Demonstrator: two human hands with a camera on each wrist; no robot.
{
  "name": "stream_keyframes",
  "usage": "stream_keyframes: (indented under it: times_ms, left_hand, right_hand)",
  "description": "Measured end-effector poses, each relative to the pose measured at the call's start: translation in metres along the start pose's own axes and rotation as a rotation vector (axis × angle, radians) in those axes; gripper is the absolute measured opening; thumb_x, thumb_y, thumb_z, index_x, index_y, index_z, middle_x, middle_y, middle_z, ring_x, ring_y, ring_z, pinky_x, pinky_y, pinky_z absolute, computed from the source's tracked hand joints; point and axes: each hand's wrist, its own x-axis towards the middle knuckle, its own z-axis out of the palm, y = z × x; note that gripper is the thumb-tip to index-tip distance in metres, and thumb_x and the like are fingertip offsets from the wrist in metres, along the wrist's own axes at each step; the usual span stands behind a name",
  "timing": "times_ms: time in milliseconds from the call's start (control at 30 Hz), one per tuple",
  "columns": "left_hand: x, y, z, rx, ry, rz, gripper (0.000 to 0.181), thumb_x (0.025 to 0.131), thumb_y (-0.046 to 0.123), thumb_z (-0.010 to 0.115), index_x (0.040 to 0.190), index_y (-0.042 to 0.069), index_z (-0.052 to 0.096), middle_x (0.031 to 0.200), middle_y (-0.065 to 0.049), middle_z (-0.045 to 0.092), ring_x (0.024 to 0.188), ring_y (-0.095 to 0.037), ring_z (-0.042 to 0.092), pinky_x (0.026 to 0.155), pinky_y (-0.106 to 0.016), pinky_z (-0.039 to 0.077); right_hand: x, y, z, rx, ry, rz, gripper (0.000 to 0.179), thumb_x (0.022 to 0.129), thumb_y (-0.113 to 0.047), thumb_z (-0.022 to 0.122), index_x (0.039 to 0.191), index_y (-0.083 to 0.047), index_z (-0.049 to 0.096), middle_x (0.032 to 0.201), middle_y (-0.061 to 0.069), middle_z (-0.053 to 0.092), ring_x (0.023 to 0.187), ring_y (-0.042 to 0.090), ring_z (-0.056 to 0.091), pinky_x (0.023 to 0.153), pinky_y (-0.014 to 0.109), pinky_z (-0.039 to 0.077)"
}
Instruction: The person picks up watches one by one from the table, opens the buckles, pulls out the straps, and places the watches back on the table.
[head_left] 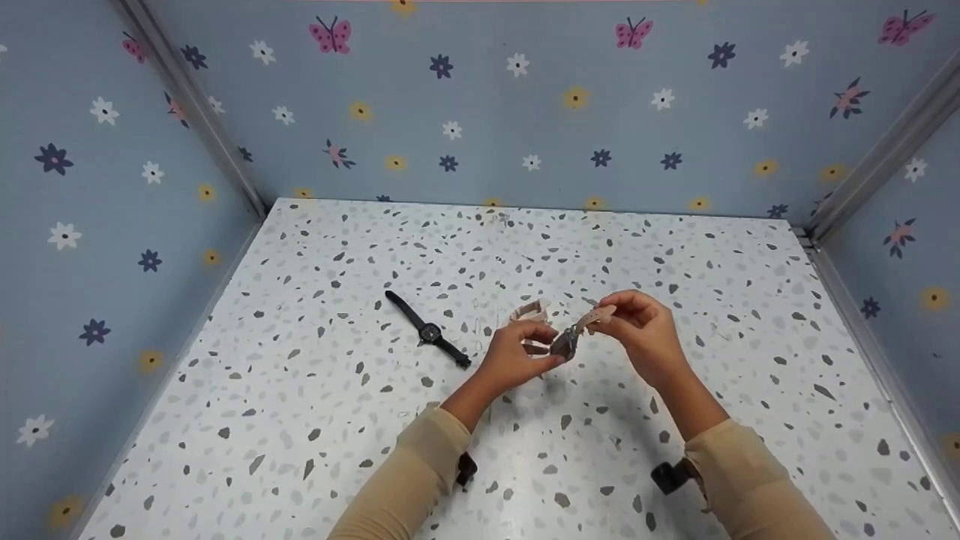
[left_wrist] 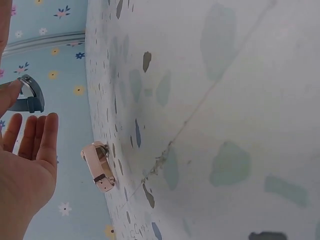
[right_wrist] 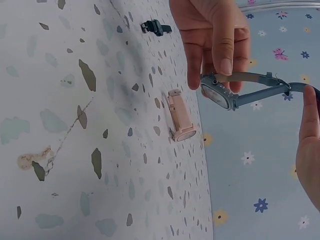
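Note:
My left hand (head_left: 517, 352) grips a grey-blue wristwatch (head_left: 564, 343) by its case, raised over the table. My right hand (head_left: 645, 330) pinches the free end of its strap, whose tan lining (head_left: 596, 316) shows in the head view. In the right wrist view the case of this watch (right_wrist: 217, 95) sits between thumb and fingers, and its strap stretches sideways. A looped part of a blue-grey strap (left_wrist: 36, 95) appears in the left wrist view. A pink watch (right_wrist: 181, 117) stands on its side beyond my left hand. Farther left lies a black watch (head_left: 430, 334), strap spread out flat.
The white speckled table (head_left: 300, 450) meets blue flowered walls (head_left: 480, 97) at its back and sides. Metal edging (head_left: 892, 397) runs along the right. A dark wrist device (head_left: 671, 478) hangs beneath the right sleeve.

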Motion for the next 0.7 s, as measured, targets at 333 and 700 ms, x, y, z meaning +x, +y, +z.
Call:
stream_keyframes:
  times_ms: [333,700]
  left_hand:
    - [-0.0009,0.0032,0.0001,-0.025,0.032,-0.084,0.019,0.081,0.002,0.078,0.1,0.005,0.075,0.1,-0.005,0.072,0.09,-0.015,0.07,0.072,-0.028,0.059]
    - [-0.0008,0.0054,-0.0039,0.0,0.05,-0.057,0.022,0.08,0.0,0.079,0.102,0.0,0.075,0.102,-0.01,0.071,0.092,-0.017,0.07,0.076,-0.024,0.058]
  right_hand:
    - [0.0014,-0.0019,-0.003,0.02,-0.039,-0.042,0.019,0.086,0.015,0.062,0.104,0.013,0.061,0.096,0.015,0.066,0.087,0.022,0.066,0.081,0.036,0.059]
    - [0.002,-0.0028,-0.0048,-0.088,-0.038,-0.097,0.024,0.087,0.012,0.064,0.109,0.02,0.058,0.104,0.022,0.065,0.087,0.024,0.066,0.078,0.04,0.059]
